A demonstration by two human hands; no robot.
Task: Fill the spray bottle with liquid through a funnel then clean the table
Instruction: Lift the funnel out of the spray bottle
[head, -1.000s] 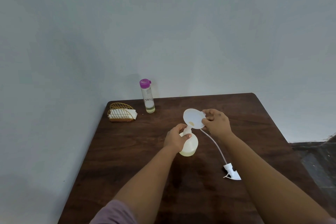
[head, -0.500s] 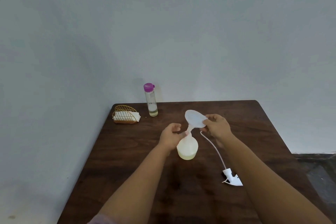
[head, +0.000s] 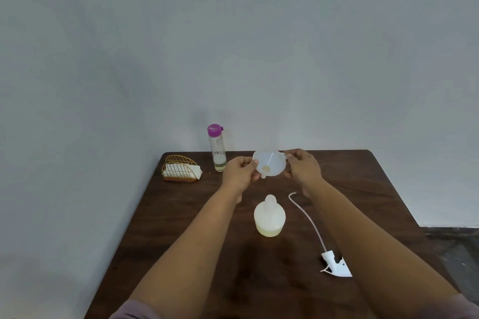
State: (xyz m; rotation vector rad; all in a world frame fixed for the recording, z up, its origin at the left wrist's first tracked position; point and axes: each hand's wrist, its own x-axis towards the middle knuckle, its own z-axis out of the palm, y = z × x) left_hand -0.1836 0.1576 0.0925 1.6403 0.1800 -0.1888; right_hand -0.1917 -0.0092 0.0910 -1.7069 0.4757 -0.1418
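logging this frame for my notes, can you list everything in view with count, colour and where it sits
funnel: 1, translucent white, held in the air above the far middle of the table
spray bottle: 1, translucent white with pale yellow liquid at the bottom, open neck, table centre
spray head with tube: 1, white, lying on the table right of the spray bottle
clear bottle: 1, purple cap, far edge, upright
napkin holder: 1, gold wire, white napkins inside, far left corner
table: 1, dark brown wood
wall: 1, pale grey, behind the table
left hand: 1, pinches the funnel's left rim
right hand: 1, pinches the funnel's right rim

Both arms stretched fwd, left hand (head: 239,172) & right hand (head: 303,167) raised, fingers curled in pinch grip
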